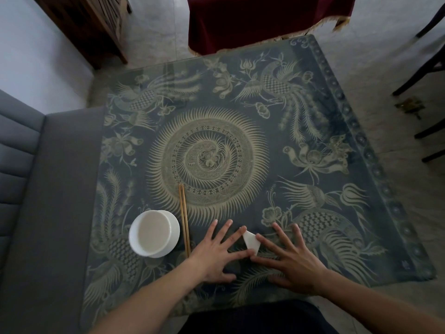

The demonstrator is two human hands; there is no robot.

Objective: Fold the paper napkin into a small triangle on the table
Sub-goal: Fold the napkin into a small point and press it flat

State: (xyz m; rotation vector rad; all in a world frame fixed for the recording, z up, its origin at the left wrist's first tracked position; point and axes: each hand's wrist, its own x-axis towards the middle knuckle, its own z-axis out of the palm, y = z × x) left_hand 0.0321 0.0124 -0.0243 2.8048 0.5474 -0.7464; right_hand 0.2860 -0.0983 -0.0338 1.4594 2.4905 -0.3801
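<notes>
A small white folded paper napkin (251,242) lies flat on the patterned table (313,145), near its front edge. My left hand (218,251) rests palm down just left of it, fingers spread, with a fingertip touching the napkin's top corner. My right hand (289,256) lies palm down on the right, fingers spread, its index finger and thumb pressing the napkin's right and lower edges. Parts of the napkin are hidden under my fingertips.
A white bowl (154,233) stands left of my left hand, with a pair of wooden chopsticks (184,220) lying between them. A grey sofa (36,189) borders the table's left side. A dark red cloth (260,20) hangs beyond the far edge; chair legs (428,92) stand at the right.
</notes>
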